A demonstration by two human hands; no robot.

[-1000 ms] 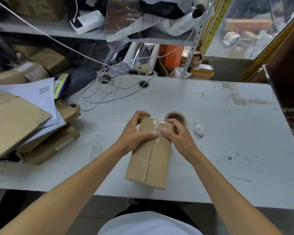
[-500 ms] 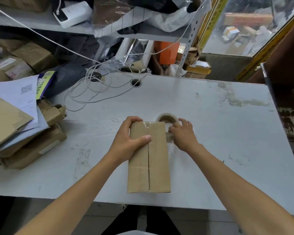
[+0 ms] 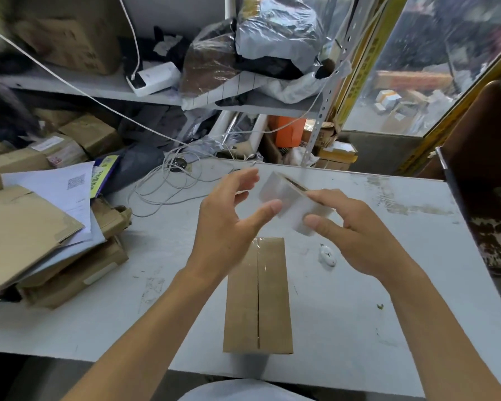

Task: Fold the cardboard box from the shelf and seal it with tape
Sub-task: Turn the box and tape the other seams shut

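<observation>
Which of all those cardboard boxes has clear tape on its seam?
The upright cardboard box standing on the table right before the person, below both hands. Clear tape glints at its far end; the boxes piled at the left lie flattened.

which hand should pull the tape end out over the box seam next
Left. The right hand already grips the tape roll, while the left hand hovers open beside it, above the box.
</observation>
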